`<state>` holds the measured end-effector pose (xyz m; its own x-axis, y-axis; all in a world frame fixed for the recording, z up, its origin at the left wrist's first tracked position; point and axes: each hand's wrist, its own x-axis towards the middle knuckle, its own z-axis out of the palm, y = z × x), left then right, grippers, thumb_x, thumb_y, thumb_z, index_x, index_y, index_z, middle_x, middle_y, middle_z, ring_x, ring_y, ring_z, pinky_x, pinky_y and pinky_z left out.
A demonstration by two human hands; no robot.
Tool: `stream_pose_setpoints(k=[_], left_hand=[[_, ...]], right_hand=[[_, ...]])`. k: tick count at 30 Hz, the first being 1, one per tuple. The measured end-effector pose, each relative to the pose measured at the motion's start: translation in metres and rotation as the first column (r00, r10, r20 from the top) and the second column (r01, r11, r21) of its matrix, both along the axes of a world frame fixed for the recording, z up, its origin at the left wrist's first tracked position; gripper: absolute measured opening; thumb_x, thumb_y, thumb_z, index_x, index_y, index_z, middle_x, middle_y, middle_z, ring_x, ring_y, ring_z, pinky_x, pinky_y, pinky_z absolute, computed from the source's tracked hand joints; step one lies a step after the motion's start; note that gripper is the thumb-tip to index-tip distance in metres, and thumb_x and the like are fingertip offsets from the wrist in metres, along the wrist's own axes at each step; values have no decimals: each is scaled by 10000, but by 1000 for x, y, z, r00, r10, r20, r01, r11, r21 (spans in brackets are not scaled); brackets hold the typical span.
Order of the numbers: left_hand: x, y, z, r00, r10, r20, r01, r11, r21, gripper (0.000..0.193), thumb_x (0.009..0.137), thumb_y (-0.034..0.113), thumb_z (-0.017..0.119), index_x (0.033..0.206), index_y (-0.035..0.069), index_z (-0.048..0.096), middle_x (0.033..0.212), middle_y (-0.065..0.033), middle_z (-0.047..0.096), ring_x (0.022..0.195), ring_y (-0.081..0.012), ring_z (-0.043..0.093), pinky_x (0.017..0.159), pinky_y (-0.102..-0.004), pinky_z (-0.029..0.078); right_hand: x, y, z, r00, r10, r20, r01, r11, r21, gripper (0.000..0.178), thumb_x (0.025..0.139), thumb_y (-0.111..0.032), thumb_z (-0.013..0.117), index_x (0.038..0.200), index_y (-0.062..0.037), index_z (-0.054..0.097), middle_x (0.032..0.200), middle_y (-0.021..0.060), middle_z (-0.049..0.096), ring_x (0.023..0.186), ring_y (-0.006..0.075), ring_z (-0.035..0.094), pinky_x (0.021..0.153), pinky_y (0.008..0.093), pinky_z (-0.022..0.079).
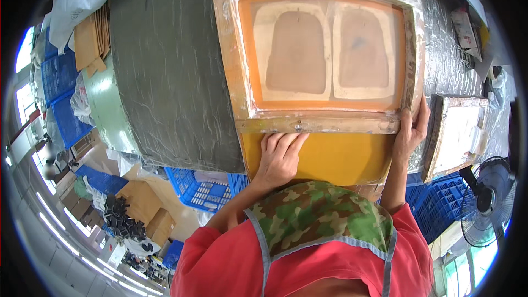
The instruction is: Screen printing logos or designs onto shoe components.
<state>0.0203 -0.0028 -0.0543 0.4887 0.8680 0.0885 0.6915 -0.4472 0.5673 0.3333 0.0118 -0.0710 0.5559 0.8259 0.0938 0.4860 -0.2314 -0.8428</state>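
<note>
The large rectangular wooden frame with an orange-bordered mesh [341, 123] lies on the dark grey sheet-covered tabletop [170, 77], directly ahead of both hands. Its near rail faces the near edge of the tabletop. Allowing for lens distortion, its long axis runs left to right, roughly parallel to that edge. The mesh carries two brownish arched shapes side by side, each within a paler surround.

The flat yellow panel [344, 157] shows between the near rail and the person; its exposed part reaches the near edge of the tabletop.

Hand positions:

- Left hand [279, 157]: fingers bent, fingertips against the near rail, left of the rail's midpoint. Whether the hand grips the rail or only rests against it cannot be told.
- Right hand [412, 130]: closed on the near right corner of the frame, thumb on the near side, fingers along the outer face of the right rail.

Both hands are in contact; neither is nearer. The right hand alone is at a corner.

The smaller wooden frame with a white panel [438, 137] lies to the right, toward the near edge, apart from the right hand.
</note>
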Motion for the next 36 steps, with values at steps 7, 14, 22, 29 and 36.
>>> stream_pose_setpoints(k=[7, 14, 22, 29, 36], left_hand=[[0, -3, 1, 1000, -9, -5, 9, 1000, -30, 474, 758, 37, 599, 1230, 27, 634, 1166, -71, 562, 1087, -263, 484, 988, -442, 359], [2, -3, 3, 1000, 15, -8, -15, 999, -31, 473, 761, 24, 590, 1231, 41, 645, 1186, -61, 567, 1116, -254, 484, 996, -432, 351], [2, -1, 5, 1000, 4, -2, -4, 1000, -25, 440, 767, 7, 584, 1201, 21, 652, 1163, -89, 571, 1078, -280, 487, 985, -439, 358], [-3, 0, 9, 1000, -1, -29, 0, 1000, -24, 387, 776, -1, 583, 1155, -1, 659, 1127, -120, 574, 1038, -314, 489, 956, -443, 379], [-14, -6, 4, 992, -22, -124, 30, 997, 64, 450, 767, 110, 649, 1205, 12, 628, 1164, -111, 580, 1049, -284, 519, 982, -482, 376]], right_hand=[[3, -3, 0, 1000, -7, 22, 7, 1000, 10, 506, 861, -37, 580, 1359, 20, 511, 1268, 141, 545, 1176, 246, 507, 1041, 373, 369], [-1, 1, 5, 1000, -4, 17, 3, 1000, 13, 516, 839, -20, 568, 1350, 23, 509, 1247, 142, 545, 1178, 254, 503, 1046, 374, 360], [1, 0, 5, 1000, -5, -8, 5, 1000, 6, 525, 827, -2, 575, 1348, 25, 517, 1272, 141, 544, 1192, 250, 500, 1053, 375, 360], [1, 0, 7, 998, -24, -55, 26, 999, 31, 530, 826, -11, 584, 1352, 20, 532, 1285, 122, 544, 1196, 234, 505, 1057, 362, 361], [-1, -2, 9, 982, -63, -176, 73, 996, 50, 525, 849, -91, 586, 1356, 29, 523, 1266, 124, 537, 1184, 221, 509, 1055, 364, 366]])
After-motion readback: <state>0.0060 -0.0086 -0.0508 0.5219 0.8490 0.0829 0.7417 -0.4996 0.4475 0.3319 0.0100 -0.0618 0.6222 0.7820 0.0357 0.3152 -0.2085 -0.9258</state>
